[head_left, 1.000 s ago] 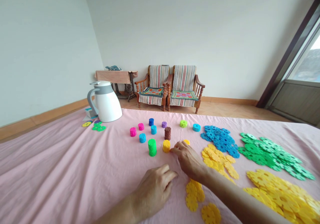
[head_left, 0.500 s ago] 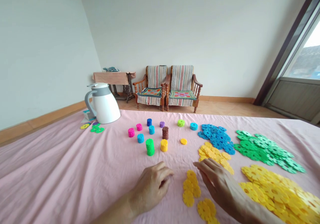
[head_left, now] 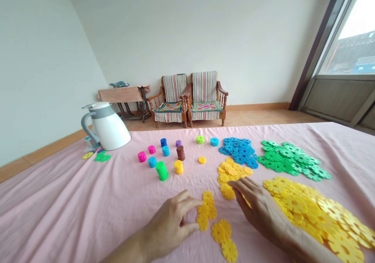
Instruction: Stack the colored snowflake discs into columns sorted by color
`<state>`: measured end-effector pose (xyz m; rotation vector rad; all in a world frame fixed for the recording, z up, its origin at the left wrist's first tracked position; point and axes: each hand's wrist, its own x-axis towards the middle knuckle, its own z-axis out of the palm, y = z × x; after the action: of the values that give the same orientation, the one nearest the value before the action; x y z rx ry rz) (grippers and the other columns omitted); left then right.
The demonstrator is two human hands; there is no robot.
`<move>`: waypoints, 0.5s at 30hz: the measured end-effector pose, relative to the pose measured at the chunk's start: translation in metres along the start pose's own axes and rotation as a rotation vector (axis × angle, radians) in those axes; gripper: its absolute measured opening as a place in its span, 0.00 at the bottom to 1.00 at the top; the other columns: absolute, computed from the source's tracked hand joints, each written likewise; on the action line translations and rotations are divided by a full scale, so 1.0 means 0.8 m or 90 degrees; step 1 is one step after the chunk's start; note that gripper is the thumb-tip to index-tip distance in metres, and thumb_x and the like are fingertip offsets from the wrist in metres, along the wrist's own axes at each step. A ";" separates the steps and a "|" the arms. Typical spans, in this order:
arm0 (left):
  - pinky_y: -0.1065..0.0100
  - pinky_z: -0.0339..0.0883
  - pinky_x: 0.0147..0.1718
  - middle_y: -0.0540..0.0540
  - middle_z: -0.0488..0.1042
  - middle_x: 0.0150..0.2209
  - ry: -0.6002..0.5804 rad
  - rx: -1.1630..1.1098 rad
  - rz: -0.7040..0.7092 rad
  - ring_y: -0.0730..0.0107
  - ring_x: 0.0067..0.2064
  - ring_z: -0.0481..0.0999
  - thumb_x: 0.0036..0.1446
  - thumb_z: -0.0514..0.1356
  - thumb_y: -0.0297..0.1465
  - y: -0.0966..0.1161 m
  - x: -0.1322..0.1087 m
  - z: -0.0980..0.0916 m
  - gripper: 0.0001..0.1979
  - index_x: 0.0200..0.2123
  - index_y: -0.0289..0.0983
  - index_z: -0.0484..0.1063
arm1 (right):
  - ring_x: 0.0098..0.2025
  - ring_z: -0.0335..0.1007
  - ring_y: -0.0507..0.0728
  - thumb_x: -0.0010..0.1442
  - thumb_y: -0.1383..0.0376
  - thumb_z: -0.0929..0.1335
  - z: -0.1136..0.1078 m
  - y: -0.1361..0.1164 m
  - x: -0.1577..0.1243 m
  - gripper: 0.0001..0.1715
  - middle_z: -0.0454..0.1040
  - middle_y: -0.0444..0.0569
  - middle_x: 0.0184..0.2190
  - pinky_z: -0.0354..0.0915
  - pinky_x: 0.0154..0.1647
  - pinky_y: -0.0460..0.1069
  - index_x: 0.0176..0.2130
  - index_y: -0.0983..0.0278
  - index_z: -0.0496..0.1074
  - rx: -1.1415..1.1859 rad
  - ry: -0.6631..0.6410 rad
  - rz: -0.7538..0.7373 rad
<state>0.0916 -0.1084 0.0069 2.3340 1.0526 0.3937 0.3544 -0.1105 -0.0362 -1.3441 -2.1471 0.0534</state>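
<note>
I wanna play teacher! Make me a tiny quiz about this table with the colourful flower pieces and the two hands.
1. True or false: the blue heap lies beside the green heap.
2. What colour are the flower pieces at the fingertips of the left hand? A blue, B yellow, C pink.
3. Fill the gap: the tilted stack just left of the yellow stack is ____.

Key: 1 true; 2 B; 3 green.
</note>
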 end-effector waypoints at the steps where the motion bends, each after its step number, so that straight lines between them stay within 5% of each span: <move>1: 0.69 0.66 0.40 0.48 0.69 0.42 -0.013 0.014 0.015 0.71 0.38 0.71 0.53 0.60 0.22 0.005 0.002 0.001 0.20 0.49 0.43 0.69 | 0.34 0.68 0.57 0.64 0.69 0.57 0.000 0.001 -0.001 0.16 0.72 0.52 0.32 0.64 0.33 0.51 0.43 0.62 0.71 0.003 0.000 0.000; 9: 0.66 0.68 0.39 0.48 0.70 0.38 -0.022 0.147 0.057 0.67 0.39 0.71 0.58 0.55 0.22 0.009 0.012 0.019 0.11 0.43 0.40 0.70 | 0.31 0.64 0.55 0.64 0.70 0.56 -0.007 -0.004 0.001 0.16 0.70 0.49 0.29 0.60 0.32 0.50 0.30 0.62 0.68 0.015 -0.046 0.025; 15: 0.68 0.67 0.46 0.47 0.68 0.46 0.022 0.088 0.072 0.68 0.45 0.70 0.53 0.58 0.19 0.015 0.011 0.026 0.25 0.53 0.43 0.64 | 0.32 0.64 0.55 0.65 0.70 0.56 -0.003 -0.006 0.001 0.16 0.69 0.48 0.28 0.59 0.33 0.49 0.30 0.62 0.67 0.025 -0.076 0.029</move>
<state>0.1142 -0.1160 -0.0023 2.5264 0.9950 0.4169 0.3514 -0.1129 -0.0325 -1.3988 -2.2011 0.1978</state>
